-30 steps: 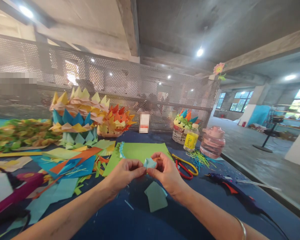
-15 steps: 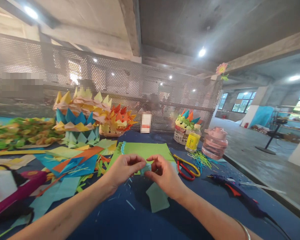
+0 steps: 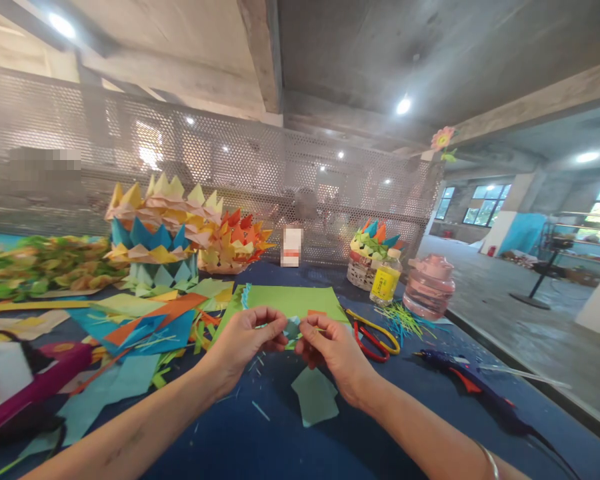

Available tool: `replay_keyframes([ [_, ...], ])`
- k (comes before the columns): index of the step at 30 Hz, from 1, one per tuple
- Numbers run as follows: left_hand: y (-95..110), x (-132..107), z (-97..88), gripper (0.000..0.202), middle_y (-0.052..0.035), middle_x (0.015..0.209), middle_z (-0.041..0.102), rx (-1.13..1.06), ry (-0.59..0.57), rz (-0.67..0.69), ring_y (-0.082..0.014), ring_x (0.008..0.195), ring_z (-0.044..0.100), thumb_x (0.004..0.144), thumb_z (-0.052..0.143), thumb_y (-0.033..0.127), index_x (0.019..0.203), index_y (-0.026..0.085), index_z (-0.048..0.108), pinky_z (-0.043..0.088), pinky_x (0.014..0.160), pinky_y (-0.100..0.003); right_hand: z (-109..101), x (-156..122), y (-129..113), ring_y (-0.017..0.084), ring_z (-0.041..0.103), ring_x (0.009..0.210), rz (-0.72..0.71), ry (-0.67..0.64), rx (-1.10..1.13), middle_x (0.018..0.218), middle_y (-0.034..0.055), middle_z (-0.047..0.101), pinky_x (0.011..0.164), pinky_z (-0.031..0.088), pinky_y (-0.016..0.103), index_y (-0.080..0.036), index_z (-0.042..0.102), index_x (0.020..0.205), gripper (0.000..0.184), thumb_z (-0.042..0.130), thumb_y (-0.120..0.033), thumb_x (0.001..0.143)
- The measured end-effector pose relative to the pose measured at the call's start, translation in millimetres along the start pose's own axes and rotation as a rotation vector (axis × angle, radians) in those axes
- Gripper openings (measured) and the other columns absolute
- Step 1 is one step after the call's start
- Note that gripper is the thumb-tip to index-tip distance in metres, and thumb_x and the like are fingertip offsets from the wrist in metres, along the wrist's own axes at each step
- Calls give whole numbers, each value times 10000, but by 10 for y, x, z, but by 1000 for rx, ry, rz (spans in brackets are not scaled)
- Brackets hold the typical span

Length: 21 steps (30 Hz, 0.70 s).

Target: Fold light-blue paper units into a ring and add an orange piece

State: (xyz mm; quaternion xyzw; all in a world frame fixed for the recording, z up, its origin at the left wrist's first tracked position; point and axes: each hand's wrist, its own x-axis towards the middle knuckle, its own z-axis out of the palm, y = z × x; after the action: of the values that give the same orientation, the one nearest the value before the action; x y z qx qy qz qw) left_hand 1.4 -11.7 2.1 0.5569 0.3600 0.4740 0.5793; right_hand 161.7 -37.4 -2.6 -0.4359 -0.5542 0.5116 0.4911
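Between my two hands is a small light-blue piece of paper (image 3: pixel 293 327), pinched at both sides. My left hand (image 3: pixel 260 333) grips its left end between thumb and fingertips. On the other side, my right hand (image 3: pixel 327 343) pinches the right end, its fingers curled. Both hands are over the near edge of a green sheet (image 3: pixel 290 300). Pale blue-green paper pieces (image 3: pixel 315 400) lie on the dark blue table just below my right hand. A curled light-blue paper strip (image 3: pixel 246 295) rests on the green sheet's left side.
Red-and-yellow-handled scissors (image 3: pixel 375 337) lie right of my hands, near a dark glue gun (image 3: pixel 470 377). A yellow-labelled bottle (image 3: pixel 386 279) and pink water jug (image 3: pixel 429 288) stand behind. Leftward are folded-paper baskets (image 3: pixel 155 250), paper scraps (image 3: pixel 130 373) and a magenta glue gun (image 3: pixel 35 387).
My fingers have shifted on the blue paper, and my right hand has turned to pinch its right end. More of the paper shows between the hands. An orange patch now shows behind my right hand.
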Motion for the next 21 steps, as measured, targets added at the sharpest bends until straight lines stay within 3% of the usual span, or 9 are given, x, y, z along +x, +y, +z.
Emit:
replay_keyframes([
  [4, 8, -6, 15, 321, 8, 623, 596, 20, 3, 17, -135, 605, 576, 604, 733, 430, 669, 147, 597, 477, 627, -274, 20, -29, -26, 90, 535, 529, 79, 1, 92, 635, 9, 641, 481, 370, 198, -157, 569, 769, 360, 682, -495, 716],
  [9, 22, -5, 25, 313, 6, 635, 615, 89, 7, 19, -147, 628, 590, 610, 721, 439, 685, 158, 603, 478, 662, -282, 26, -35, -39, 105, 569, 593, 50, 35, 91, 683, 12, 652, 519, 403, 207, -157, 578, 751, 333, 709, -459, 694],
  [15, 30, -9, 22, 331, 44, 532, 532, 221, -7, 54, -99, 483, 468, 639, 688, 469, 710, 152, 627, 387, 502, -230, 6, -18, -28, 128, 583, 669, -10, 59, 44, 728, 32, 646, 549, 432, 222, -145, 589, 761, 302, 692, -426, 719],
  [21, 38, -28, 22, 276, -5, 647, 633, 108, -57, -27, -133, 636, 573, 638, 713, 399, 705, 146, 624, 441, 611, -238, 16, -17, -33, 136, 574, 675, -59, 81, 24, 666, -3, 584, 565, 442, 236, -152, 587, 708, 259, 693, -389, 712],
])
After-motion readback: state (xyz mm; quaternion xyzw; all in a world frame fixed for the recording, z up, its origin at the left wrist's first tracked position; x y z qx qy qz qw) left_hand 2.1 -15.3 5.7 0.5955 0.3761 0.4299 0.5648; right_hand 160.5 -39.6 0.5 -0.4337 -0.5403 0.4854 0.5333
